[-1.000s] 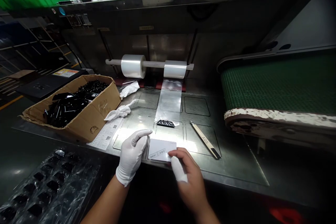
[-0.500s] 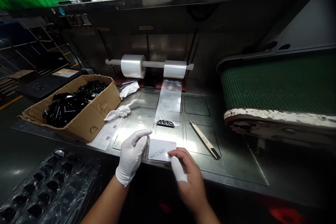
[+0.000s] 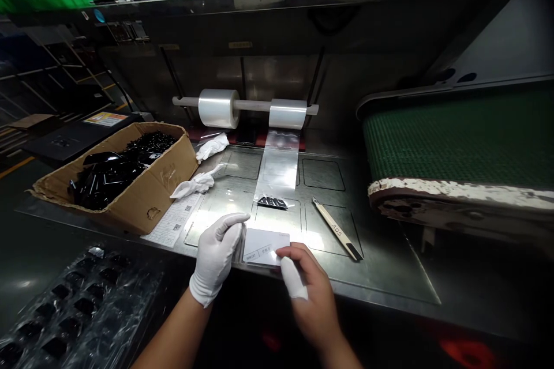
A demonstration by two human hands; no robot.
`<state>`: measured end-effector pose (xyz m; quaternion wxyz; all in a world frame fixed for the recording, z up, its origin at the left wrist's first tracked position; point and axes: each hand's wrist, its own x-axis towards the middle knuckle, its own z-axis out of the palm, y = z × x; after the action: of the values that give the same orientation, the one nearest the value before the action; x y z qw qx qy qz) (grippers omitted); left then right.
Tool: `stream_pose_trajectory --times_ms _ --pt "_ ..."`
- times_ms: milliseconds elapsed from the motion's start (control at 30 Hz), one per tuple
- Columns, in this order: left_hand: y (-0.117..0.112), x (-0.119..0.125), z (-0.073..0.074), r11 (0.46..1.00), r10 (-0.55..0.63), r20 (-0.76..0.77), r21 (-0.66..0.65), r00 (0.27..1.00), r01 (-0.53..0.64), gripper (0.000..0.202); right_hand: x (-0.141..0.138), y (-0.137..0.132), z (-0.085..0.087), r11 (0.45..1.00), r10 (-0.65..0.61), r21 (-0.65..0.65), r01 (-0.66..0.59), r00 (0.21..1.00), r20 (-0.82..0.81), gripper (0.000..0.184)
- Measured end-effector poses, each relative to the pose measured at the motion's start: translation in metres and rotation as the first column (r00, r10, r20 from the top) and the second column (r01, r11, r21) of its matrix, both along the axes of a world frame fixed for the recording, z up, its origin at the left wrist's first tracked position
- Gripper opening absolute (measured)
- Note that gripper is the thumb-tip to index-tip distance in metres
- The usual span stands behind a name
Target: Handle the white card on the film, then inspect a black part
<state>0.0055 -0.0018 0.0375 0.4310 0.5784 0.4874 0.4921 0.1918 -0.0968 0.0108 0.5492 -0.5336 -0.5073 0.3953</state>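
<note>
A flat, light grey card (image 3: 262, 242) with printed text is held level over the front edge of the metal table. My left hand (image 3: 217, 256), in a white glove, has its fingers curled at the card's left edge. At the right edge, my right hand (image 3: 309, 288) pinches the card between the fingers and a thumb covered in white cloth. Beyond the card, a strip of clear film (image 3: 279, 167) runs down from a film roll (image 3: 288, 113), with black marks at its loose end. A cutter knife (image 3: 336, 229) marked A05 lies to the right.
A cardboard box (image 3: 147, 196) of black pieces stands left, beside white gloves (image 3: 197, 181) and a printed sheet (image 3: 169, 229). Another film roll (image 3: 219, 108) shares the rod. A green conveyor belt (image 3: 459, 144) borders the right. Black parts in a clear tray (image 3: 82, 305) sit lower left.
</note>
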Motion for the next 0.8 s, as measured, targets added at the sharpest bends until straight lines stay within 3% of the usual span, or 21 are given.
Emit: stream_pose_trajectory --times_ms 700,800 --pt "0.0007 -0.0007 -0.0016 1.000 -0.010 0.027 -0.011 1.000 0.010 0.019 0.0006 -0.0013 -0.0025 1.000 0.010 0.002 -0.010 1.000 0.006 0.016" --pt "0.0006 -0.0002 -0.0014 1.000 -0.011 0.027 -0.011 1.000 0.012 0.019 -0.0045 -0.0018 0.0009 0.998 -0.042 -0.055 0.037 0.995 -0.089 0.024"
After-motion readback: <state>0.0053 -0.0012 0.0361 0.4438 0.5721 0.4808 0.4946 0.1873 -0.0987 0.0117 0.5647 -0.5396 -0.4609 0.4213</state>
